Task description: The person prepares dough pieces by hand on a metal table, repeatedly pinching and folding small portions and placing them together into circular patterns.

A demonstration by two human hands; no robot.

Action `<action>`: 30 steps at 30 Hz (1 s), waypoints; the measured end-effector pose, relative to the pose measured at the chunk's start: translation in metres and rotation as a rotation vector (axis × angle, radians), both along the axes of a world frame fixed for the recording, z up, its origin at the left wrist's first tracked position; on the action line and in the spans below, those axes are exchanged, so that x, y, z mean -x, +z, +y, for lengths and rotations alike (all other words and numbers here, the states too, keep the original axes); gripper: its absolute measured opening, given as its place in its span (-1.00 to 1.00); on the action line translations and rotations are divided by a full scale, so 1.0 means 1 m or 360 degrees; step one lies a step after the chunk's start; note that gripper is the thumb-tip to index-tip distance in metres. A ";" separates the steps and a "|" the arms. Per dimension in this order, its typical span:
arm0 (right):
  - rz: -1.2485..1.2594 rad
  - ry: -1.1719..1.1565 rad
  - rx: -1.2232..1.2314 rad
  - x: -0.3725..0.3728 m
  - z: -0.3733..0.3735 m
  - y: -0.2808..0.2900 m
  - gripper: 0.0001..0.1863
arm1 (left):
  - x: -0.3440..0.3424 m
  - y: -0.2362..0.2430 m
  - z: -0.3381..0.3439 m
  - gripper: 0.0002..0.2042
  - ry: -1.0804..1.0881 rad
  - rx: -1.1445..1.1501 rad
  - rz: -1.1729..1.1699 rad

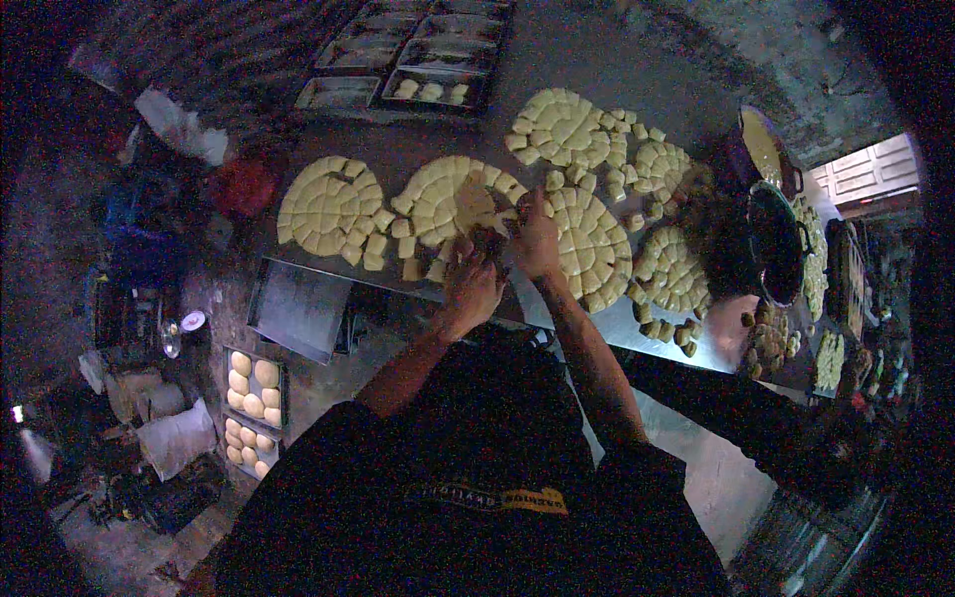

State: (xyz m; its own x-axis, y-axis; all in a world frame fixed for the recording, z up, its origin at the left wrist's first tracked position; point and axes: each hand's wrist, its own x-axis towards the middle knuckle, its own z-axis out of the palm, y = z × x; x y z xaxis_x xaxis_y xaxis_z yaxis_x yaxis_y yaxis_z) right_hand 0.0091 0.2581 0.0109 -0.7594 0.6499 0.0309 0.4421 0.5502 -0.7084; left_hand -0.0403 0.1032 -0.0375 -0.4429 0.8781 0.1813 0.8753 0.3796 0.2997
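My left hand [474,287] is at the near edge of the table, its fingers curled beside a round slab of pale dough [433,204] cut into pieces. What those fingers hold, if anything, is lost in shadow. Close by on the right, my right hand [537,244] is closed, between that slab and another cut dough round [589,249]. I cannot make out what is inside its grip. Loose dough pieces [374,251] lie just left of my hands. A further cut round [330,207] rests at the left end of the table.
Metal baking pans [438,85] stand at the back, one with dough pieces in it. More cut dough [562,124] lies at the far right of centre. Large dark pans [776,244] are on the right. Trays of round dough balls [254,388] sit low on the left.
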 end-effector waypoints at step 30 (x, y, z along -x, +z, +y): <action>0.0951 -0.0458 0.1043 -0.317 0.089 0.066 -0.58 | -0.163 0.153 0.209 -0.63 -0.1449 -0.0949 -0.0660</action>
